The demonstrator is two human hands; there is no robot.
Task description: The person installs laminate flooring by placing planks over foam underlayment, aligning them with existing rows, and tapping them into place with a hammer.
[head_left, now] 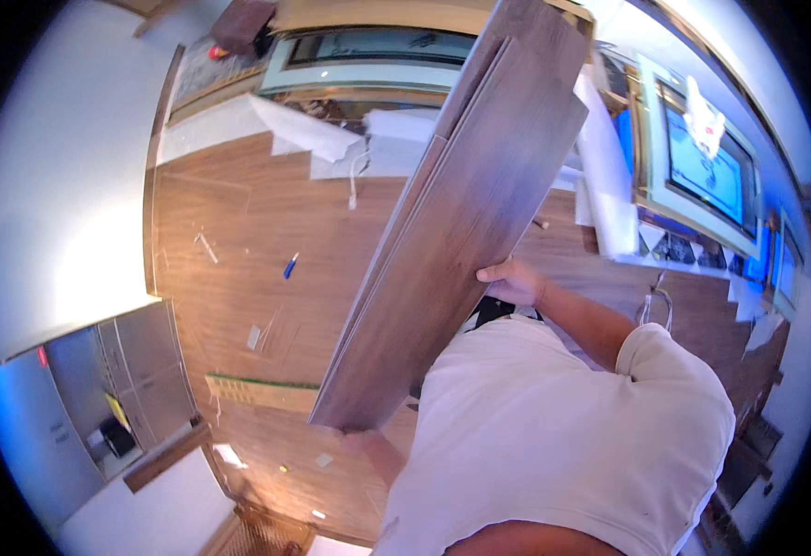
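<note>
A stack of long brown wood-grain floor planks [466,204] slants across the middle, its far end up toward the top of the view. My right hand [514,281] grips the stack's right edge, thumb on the top face and the other fingers hidden beneath. At the near left end, my left hand [361,439] holds the planks from below; most of its fingers are out of sight. The planks lie slightly offset from one another, with stepped edges along the left side. They are held above the brown plank floor [239,208].
A blue-handled knife [291,266] and small scraps lie on the floor at left. A yellowish strip with a green edge [262,393] lies nearer. White sheeting [308,134] runs along the far edge. A grey cabinet [141,371] stands left; a framed window [707,162] is at right.
</note>
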